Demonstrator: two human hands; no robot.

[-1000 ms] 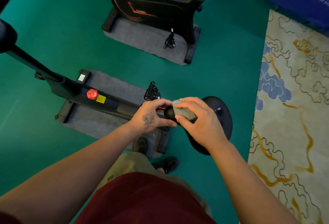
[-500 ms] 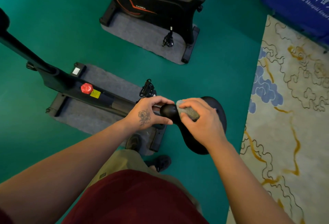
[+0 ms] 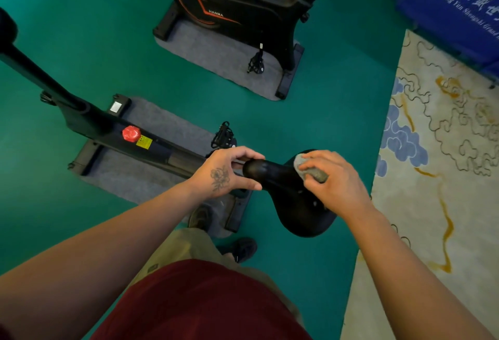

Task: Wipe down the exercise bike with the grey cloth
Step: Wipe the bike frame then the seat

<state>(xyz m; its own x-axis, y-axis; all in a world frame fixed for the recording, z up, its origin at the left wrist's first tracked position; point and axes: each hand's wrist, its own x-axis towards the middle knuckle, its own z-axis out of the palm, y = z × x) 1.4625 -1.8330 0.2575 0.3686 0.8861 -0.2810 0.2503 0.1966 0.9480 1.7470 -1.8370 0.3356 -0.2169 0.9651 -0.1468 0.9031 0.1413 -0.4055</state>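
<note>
Two exercise bikes, one grey cloth. Right hand curled around cloth on saddle; left hand pinching saddle nose.

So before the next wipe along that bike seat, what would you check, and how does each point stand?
1. Grey cloth held in the right hand: ok.
2. Cloth touching the saddle: ok.
3. Left hand steadying the saddle's nose: ok.
4. Saddle's wide rear free of objects: ok.
5. Saddle already clean: cannot tell.
</note>
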